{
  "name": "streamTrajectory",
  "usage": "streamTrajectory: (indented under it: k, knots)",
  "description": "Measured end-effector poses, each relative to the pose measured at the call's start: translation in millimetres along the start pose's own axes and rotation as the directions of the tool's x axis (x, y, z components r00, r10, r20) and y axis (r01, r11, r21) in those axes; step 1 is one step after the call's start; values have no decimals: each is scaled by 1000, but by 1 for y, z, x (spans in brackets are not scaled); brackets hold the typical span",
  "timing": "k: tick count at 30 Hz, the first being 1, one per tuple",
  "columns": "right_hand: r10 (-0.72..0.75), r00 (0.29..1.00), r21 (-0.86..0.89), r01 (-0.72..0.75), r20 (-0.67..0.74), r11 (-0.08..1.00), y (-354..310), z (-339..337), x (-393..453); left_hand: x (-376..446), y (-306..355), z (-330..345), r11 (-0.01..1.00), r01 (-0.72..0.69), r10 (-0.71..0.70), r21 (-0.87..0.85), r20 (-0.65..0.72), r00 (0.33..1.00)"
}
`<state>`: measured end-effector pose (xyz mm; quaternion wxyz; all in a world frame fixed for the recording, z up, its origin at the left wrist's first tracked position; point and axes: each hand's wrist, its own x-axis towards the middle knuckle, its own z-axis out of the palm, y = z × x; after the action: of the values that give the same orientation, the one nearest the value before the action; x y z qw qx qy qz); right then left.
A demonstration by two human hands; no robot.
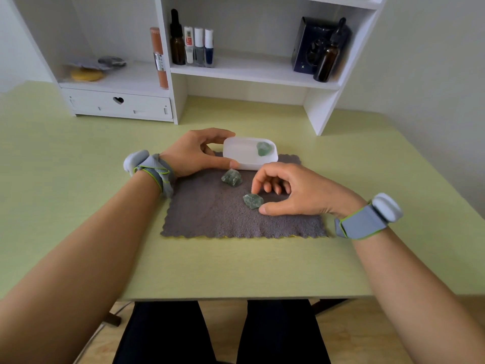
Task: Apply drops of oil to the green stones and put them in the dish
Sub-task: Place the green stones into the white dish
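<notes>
- Dark trousers on my legs fill the bottom edge, under the near rim of the pale green table.
- Both my forearms reach in, each wrist wearing a grey strap edged in lime with a white pod on it.
- On the table lies a grey cloth with a scalloped hem that shows yellow along its near edge.
- My right hand sits over the cloth with fingers curled, thumb and forefinger closing on either side of the nearest green stone, which lies on the cloth; I cannot tell whether it is lifted.
- A second green stone rests on the cloth just beyond, close to my left thumb.
- My left hand holds the left end of the white dish, thumb on the near side and fingers curled round the far rim.
- A third green stone lies inside the dish, toward its right end.
- Behind, a white shelf unit carries a heart cut-out drawer, two brown dropper bottles, three small white-capped bottles, an orange tube and a dark box.
- Their labels are too blurred for me to read.
</notes>
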<state>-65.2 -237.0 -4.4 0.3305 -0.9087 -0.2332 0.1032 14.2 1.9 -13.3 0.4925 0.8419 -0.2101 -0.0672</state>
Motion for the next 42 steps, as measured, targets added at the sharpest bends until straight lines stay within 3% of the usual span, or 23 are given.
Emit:
streamTrajectory:
  k: [16, 22, 28, 34, 42]
  knots:
    - [-12, 994, 4, 12, -109, 1000, -5, 2, -1, -2, 2, 1, 1000, -9, 9, -4, -5, 1000]
    - [50, 955, 57, -35, -293, 998, -4, -14, 11, 0, -1, 0, 1000, -23, 23, -1, -8, 1000]
    - [2, 897, -125, -64, -443, 990, -10, -24, 38, 2, -4, 0, 1000, -23, 23, -8, -7, 1000]
    - [-65, 918, -308, -63, -390, 949, -15, -20, 72, 4, -7, -1, 999, -41, 41, -3, -14, 999]
    - [-72, 944, -405, -70, -323, 912, -16, -16, 88, 5, -9, -1, 998, -59, 59, -9, -15, 998]
